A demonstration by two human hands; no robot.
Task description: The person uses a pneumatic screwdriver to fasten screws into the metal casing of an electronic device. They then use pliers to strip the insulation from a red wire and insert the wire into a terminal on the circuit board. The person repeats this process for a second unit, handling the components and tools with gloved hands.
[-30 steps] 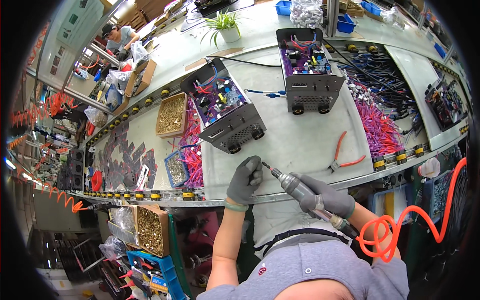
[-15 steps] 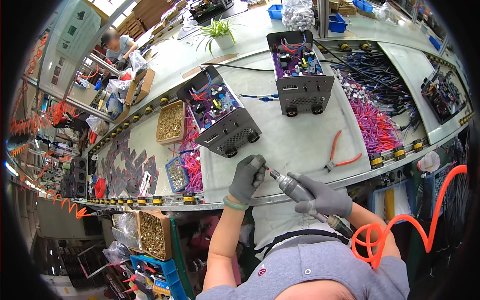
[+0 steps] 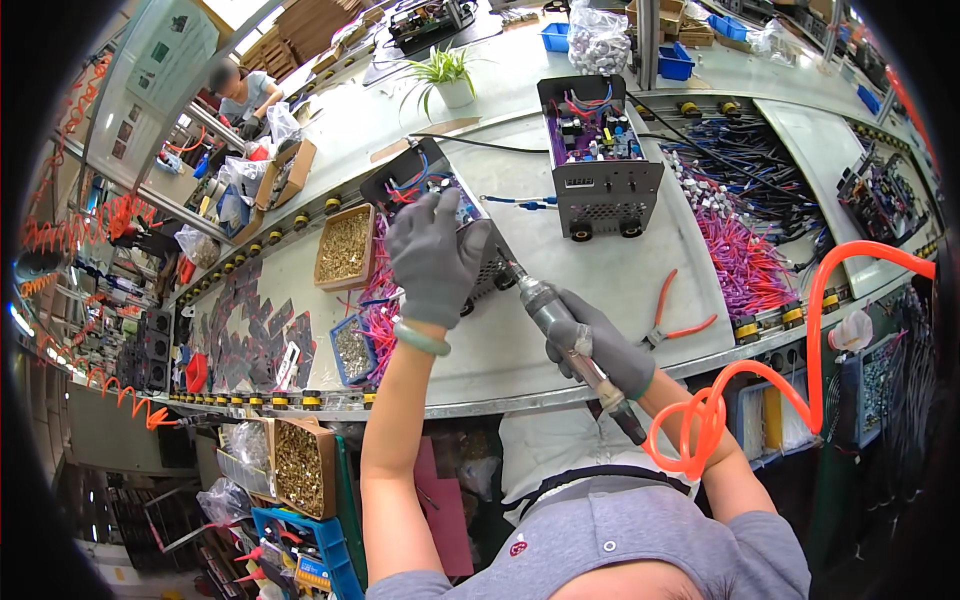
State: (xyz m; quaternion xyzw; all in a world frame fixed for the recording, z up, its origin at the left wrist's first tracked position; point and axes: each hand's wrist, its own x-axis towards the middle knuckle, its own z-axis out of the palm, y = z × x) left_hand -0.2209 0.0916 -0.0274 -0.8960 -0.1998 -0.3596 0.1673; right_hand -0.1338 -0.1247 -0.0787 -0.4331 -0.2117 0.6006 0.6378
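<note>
Here, at the far left, one other person (image 3: 245, 98) can be seen at work. Two brown boxes of little gold-coloured bits are seen: the lower box (image 3: 328, 468) is placed below the edge of the pale bench (image 3: 600, 275), and the upper box (image 3: 346, 285) is set on top of it. One blue tray (image 3: 371, 352) of silver bits is put near the upper box.

One left hand (image 3: 437, 258), in a grey glove, is laid over the left case (image 3: 490, 272), the nearer of two black cases in the middle of the bench. Its fingers are bent a little and close together, with the thumb apart; whether anything is held under them cannot be told. One green ring (image 3: 421, 340) is worn on that wrist.

One power driver (image 3: 545, 308) is pointed at the front of the left case; whether the case is touched cannot be told. The driver is held by the right hand (image 3: 605, 347), gloved in grey too, with its fingers wrapped around it. The right case (image 3: 605, 190) is placed farther back. One pair of pliers (image 3: 668, 310) with two orange handles is laid near the right hand. One heap of pink wires (image 3: 745, 245) and one orange hose (image 3: 816, 340) are seen farther right
</note>
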